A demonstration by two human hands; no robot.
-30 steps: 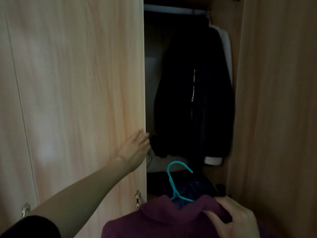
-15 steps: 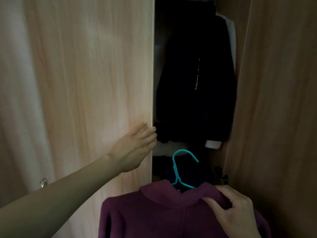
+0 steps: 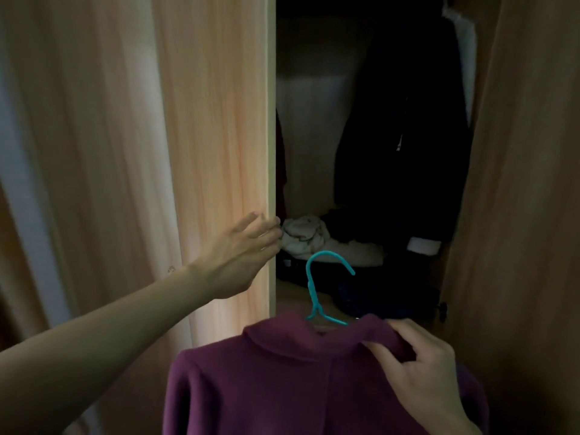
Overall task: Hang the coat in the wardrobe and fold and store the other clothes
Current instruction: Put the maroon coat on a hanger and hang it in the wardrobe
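Note:
A purple coat (image 3: 282, 381) hangs on a teal hanger (image 3: 317, 290) at the bottom centre, in front of the open wardrobe. My right hand (image 3: 417, 375) grips the coat's collar at its right side. The hanger's hook stands free above the collar. My left hand (image 3: 244, 249) presses with straight fingers on the light wooden left door (image 3: 213, 136), its fingertips at the door's inner edge.
Inside the dark wardrobe a black jacket (image 3: 401, 146) hangs at the right. White crumpled clothes (image 3: 307, 237) and dark garments lie on the wardrobe floor. The right door (image 3: 527, 183) stands open at the right, with a small knob (image 3: 442, 307) low on its edge.
The left door has swung further open under my left hand, showing more of the wardrobe's inside. The coat and hanger have risen slightly and the view has moved closer.

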